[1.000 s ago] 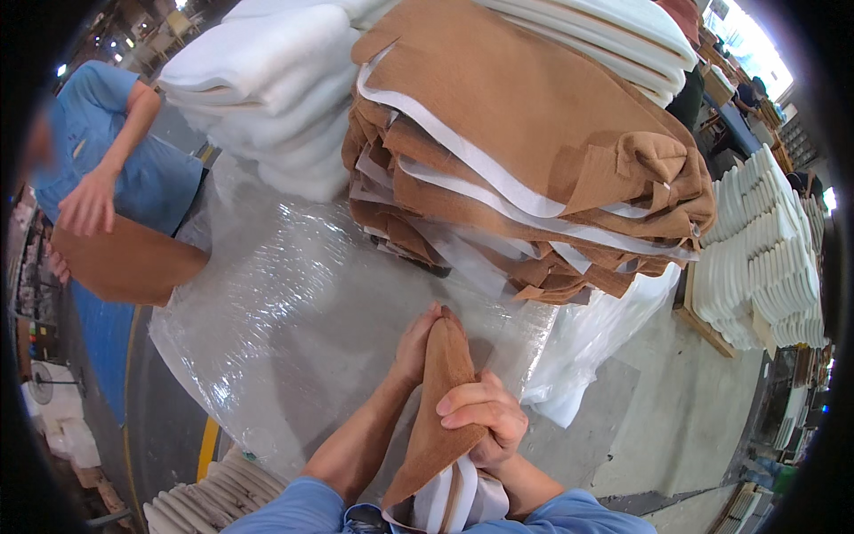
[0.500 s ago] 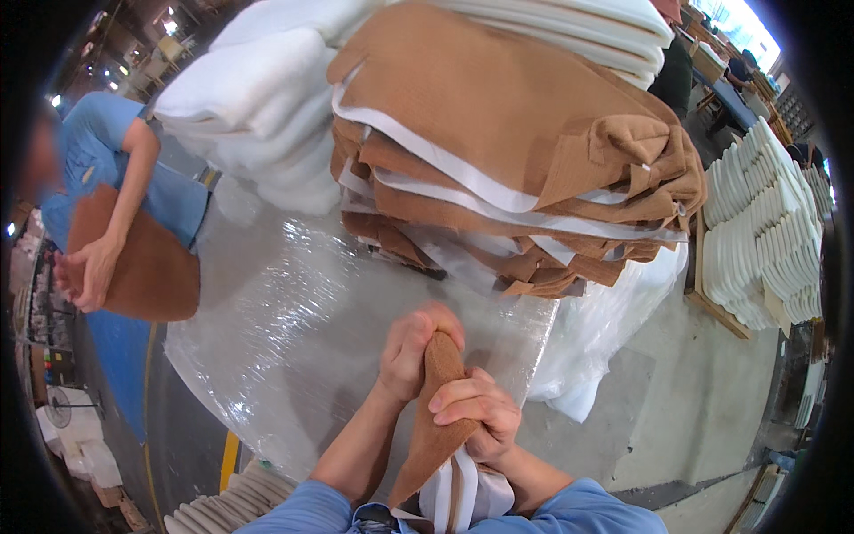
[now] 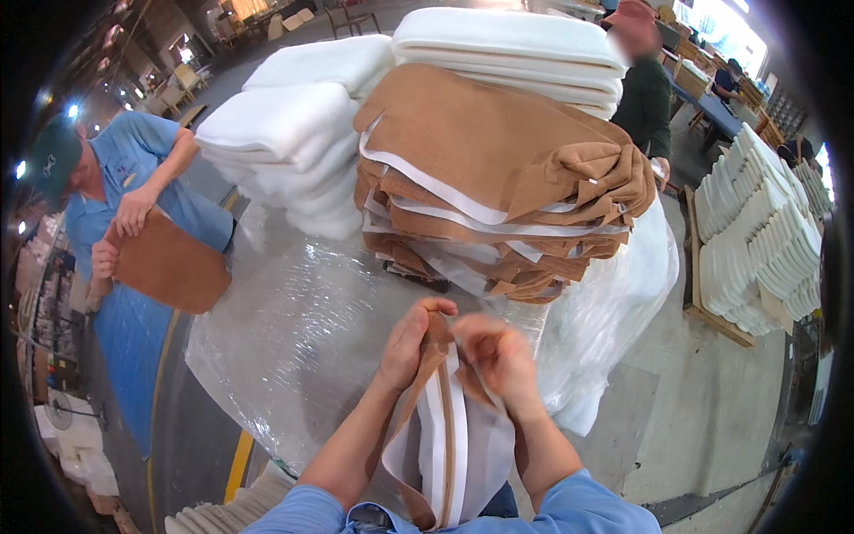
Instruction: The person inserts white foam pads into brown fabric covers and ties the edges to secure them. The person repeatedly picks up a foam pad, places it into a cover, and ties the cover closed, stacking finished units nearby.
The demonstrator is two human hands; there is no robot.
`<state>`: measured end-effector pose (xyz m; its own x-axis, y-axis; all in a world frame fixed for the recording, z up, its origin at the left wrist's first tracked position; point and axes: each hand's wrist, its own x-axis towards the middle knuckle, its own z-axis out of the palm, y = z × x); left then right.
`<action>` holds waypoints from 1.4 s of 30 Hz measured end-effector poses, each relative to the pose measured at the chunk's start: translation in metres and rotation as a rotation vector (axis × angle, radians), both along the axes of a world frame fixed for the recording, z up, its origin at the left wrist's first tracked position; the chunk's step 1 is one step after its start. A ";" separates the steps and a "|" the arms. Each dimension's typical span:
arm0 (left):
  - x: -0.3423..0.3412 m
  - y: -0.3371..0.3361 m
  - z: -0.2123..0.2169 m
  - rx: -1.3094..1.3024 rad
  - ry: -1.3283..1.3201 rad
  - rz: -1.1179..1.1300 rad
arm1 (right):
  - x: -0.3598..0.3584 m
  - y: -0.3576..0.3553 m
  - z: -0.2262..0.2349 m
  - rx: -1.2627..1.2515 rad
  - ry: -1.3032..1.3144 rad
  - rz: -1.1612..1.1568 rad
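At the near edge of the plastic-wrapped surface (image 3: 294, 347), we hold a tan fabric cover (image 3: 449, 427) with white lining upright between our two hands, just in front of our chest. Our left hand (image 3: 411, 336) has its fingers closed on the cover's top edge, thumb one side and fingers the other. Our right hand (image 3: 496, 351) pinches the same top edge just beside it, its fingers together on the cloth, though motion blur softens them and we cannot make out each one.

We judge the cover light, soft and limp: it droops in folds below our grip and will sag wherever it is not held. The hemmed top edge, where the tan band meets the white lining, looks like the firmest place to take hold; the lining seems smooth and may slide.

Beyond our hands lies a stack of similar tan covers (image 3: 498, 187), with white foam pads (image 3: 294, 142) piled beside and behind it. To our left a person in a blue shirt (image 3: 133, 178) holds a flat brown panel (image 3: 169, 267).

The cover's lower end is cut off by the frame, its inside is hidden, and the wrap's glare hides the surface beneath.
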<state>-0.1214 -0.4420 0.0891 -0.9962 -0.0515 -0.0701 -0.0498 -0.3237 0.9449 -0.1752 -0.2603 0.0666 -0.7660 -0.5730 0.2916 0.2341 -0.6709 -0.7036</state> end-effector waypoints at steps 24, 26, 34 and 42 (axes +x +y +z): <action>-0.005 0.044 0.030 -0.077 0.095 0.096 | -0.025 -0.065 0.002 0.409 0.318 -0.223; 0.003 0.048 0.043 -0.054 0.018 0.050 | -0.023 -0.056 0.013 0.412 0.299 -0.183; 0.194 0.062 -0.057 -0.415 -0.365 -0.207 | -0.050 0.071 0.017 0.653 0.263 0.023; 0.322 0.073 -0.079 0.303 -0.897 0.203 | 0.015 0.228 0.035 1.031 -0.430 0.036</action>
<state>0.2008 -0.3690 0.0105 -0.5401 -0.0708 -0.8386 -0.6281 -0.6294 0.4576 -0.1602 -0.0320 0.1016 -0.6668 -0.4113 -0.6214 0.5996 0.1990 -0.7751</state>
